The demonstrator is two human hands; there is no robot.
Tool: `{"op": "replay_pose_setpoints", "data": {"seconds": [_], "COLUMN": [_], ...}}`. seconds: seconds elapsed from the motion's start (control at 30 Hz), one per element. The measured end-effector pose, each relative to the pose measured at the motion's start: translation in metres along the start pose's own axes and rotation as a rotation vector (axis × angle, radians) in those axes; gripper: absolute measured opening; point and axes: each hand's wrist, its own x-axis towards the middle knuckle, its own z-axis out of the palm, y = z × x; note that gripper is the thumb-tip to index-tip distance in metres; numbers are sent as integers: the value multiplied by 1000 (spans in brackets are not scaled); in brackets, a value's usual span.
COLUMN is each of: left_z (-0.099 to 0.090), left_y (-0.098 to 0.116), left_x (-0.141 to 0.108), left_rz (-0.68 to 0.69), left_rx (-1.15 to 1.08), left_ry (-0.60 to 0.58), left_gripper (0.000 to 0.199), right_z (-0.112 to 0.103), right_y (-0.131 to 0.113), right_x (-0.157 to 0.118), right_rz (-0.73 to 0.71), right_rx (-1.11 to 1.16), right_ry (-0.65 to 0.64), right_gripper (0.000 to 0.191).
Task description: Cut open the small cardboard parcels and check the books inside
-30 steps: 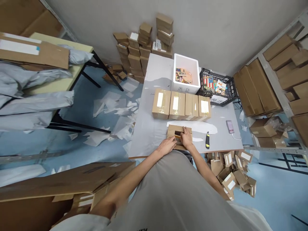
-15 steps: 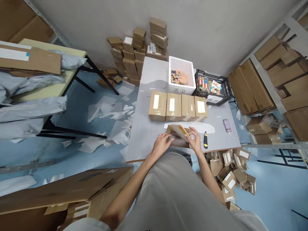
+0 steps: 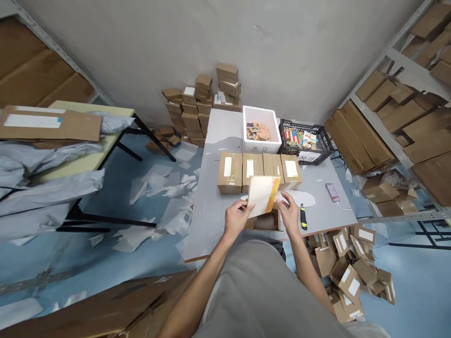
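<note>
My left hand [image 3: 237, 218] pinches the left edge of a thin cream book [image 3: 260, 195] with a yellow-orange band down its right side. It is held upright above an opened cardboard box [image 3: 269, 220] at the table's front edge. My right hand [image 3: 289, 212] grips the book's right edge near the lower corner, thumb and fingers bent around it. What can be seen of the box's inside is brown and shadowed; the book and my hands hide part of it. A black and yellow utility knife [image 3: 303, 217] lies to the right of my right hand.
Closed cartons [image 3: 230, 173] stand in a row behind the book. Behind them are a white foam bin [image 3: 262, 146] and a black crate [image 3: 310, 157] with colourful items. A phone [image 3: 331, 192] with a cable lies right. Discarded boxes [image 3: 348, 277] and paper scraps [image 3: 176, 188] cover floor areas.
The book has risen out of the box and now stands upright in both hands. My left hand has moved from the box's edge onto the book. The view has tilted up.
</note>
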Motion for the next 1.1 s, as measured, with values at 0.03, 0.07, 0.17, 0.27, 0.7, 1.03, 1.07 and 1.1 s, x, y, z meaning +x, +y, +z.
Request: {"op": "replay_pose_setpoints", "data": {"seconds": [0.03,0.07,0.17,0.27,0.7,1.03,1.07,1.1], "left_z": [-3,-6,-7,-1,-32,-26,-25,-25], "left_y": [7,15,38,59,53,48,47,45], "left_x": [2,3,1,-10,13,3,2,2], "left_rz": [70,149,414,627,18,-339,-330,-310], "left_rx": [47,92,163,145,-249,-604,-600,-586], "left_ry": [55,100,161,160,-62,-139,-99,-55], "left_gripper": [40,37,21,14,56,64,64,63], "right_z": [3,8,26,45,14,22,21,19], "right_y": [-5,-9,-19,-23,-55,-42,-40,-37], "right_x": [-4,-10,-36,-60,-34,-30,-28,-27], "right_rz": [-7,-3,3,-58,-50,-24,-39,-60], "right_rx": [-3,12,127,170,175,211,188,151], "right_ry": [-10,-55,-250,-228,-159,-217,-173,-117], "right_gripper": [53,52,54,55,60,61,64,66]}}
